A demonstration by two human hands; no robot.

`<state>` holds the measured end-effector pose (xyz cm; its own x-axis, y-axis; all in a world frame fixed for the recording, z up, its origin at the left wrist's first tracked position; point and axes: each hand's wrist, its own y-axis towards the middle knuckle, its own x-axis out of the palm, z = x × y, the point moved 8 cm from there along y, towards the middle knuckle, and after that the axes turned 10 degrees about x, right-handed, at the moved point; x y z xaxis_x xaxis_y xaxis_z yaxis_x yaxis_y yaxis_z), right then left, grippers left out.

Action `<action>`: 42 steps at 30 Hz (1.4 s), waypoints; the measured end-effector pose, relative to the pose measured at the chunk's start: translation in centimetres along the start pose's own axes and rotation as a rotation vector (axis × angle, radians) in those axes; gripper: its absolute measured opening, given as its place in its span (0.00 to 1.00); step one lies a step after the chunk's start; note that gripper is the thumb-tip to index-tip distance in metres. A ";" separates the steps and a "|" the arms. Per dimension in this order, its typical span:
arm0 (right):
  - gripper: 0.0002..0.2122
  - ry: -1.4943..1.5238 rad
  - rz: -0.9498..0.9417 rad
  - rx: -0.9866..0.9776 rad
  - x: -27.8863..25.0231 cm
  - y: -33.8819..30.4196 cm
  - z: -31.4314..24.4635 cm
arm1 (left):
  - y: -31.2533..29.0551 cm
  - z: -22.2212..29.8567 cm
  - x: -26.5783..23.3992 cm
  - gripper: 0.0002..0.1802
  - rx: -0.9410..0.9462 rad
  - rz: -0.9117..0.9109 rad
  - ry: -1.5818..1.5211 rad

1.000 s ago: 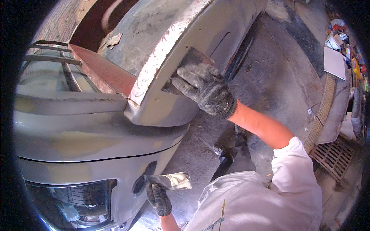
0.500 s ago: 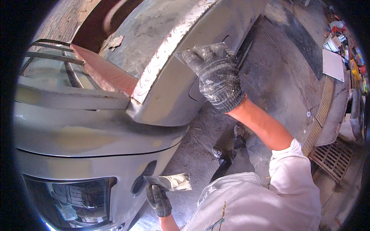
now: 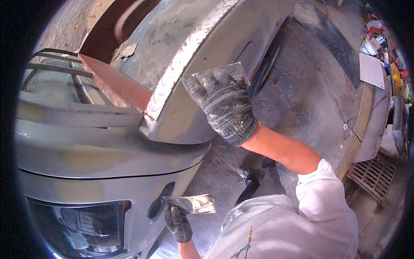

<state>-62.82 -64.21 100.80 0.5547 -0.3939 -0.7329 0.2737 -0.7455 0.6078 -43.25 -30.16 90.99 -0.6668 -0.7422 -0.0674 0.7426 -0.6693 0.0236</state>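
Note:
In a grey knit glove, my right hand is closed on a thin, flat metal putty spreader, fingers pressed along its face. The spreader lies over the outer side of a grey, patchily primed vehicle bed panel; whether its edge touches the metal I cannot tell. My left hand, gloved the same way, grips a flat metal plate low near the vehicle's corner. A lump of cream-coloured putty sits on the plate's right part. The thumb lies over the plate, and other fingers are partly hidden.
The vehicle's rear corner with a dark window fills the left. A white-edged bed rim runs above the panel. At right are a floor grate, a white board and cluttered containers.
My right hand has come down and slightly left along the panel with the spreader, whose face now shows more fully. The left hand and its plate have hardly moved.

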 end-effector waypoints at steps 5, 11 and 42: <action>0.24 0.002 -0.109 0.023 0.7 -0.6 -0.4 | 0.5 0.6 1.1 0.17 0.024 -0.035 0.020; 0.24 0.028 -0.082 -0.064 -0.2 -1.3 -2.4 | 0.8 1.0 2.2 0.18 0.016 -0.121 0.074; 0.16 0.652 0.270 0.294 1.0 -2.0 8.6 | 0.7 2.9 4.7 0.17 0.048 -0.127 0.054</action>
<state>-69.54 -67.74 96.27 0.9493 -0.2537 -0.1857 -0.1075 -0.8168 0.5668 -46.02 -34.24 93.61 -0.7497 -0.6495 -0.1269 0.6479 -0.7594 0.0593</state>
